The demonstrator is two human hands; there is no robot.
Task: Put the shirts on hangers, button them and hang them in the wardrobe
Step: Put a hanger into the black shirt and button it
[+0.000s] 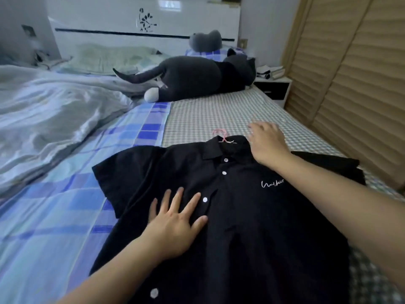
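The black shirt lies buttoned on the bed under both hands, left hand flat and spread on its front, right hand loose beside the pink hanger hook, and a careless lift there could slip the shirt off the hanger.

shirt: matt black cloth | headboard: glossy white | wardrobe: slatted wood

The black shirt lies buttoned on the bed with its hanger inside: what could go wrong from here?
1. The pink hanger hook barely clears the collar; lifting the black shirt by the cloth might let the hanger slip out.
2. The right hand presses the shoulder and the left hand the front, which may crease it.
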